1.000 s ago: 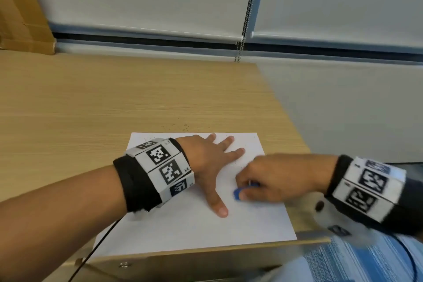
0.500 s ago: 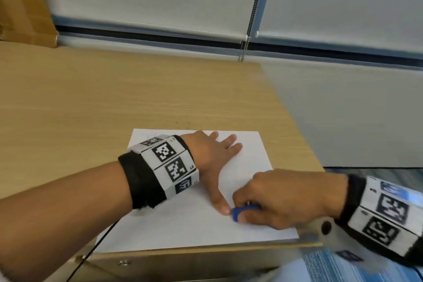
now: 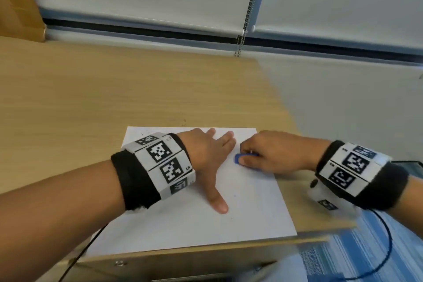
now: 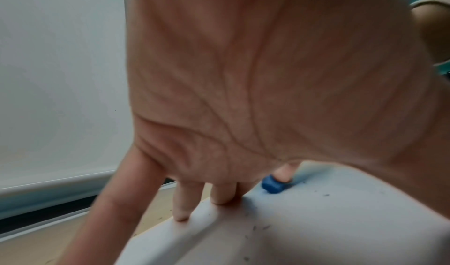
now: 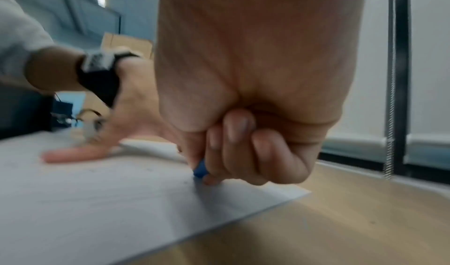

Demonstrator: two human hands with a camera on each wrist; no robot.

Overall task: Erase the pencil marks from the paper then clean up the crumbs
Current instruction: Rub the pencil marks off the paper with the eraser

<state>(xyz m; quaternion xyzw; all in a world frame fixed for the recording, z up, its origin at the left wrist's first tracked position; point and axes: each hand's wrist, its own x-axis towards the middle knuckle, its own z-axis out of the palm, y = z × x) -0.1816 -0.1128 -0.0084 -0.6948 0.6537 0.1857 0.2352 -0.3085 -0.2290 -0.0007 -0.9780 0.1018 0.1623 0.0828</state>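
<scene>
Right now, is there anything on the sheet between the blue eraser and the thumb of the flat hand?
Only bare paper with a few eraser crumbs, between eraser and left hand thumb; head and left wrist views show it.

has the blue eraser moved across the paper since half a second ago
Yes. The blue eraser, pinched by the right hand, has gone from near the left hand's thumb tip up toward the paper's far edge, beside the fingertips.

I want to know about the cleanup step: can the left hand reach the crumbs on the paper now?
Probably yes. The left hand lies flat on the paper, and dark crumbs lie beside its fingers, uncovered. But it pins the sheet while the right hand rubs with the blue eraser.
</scene>
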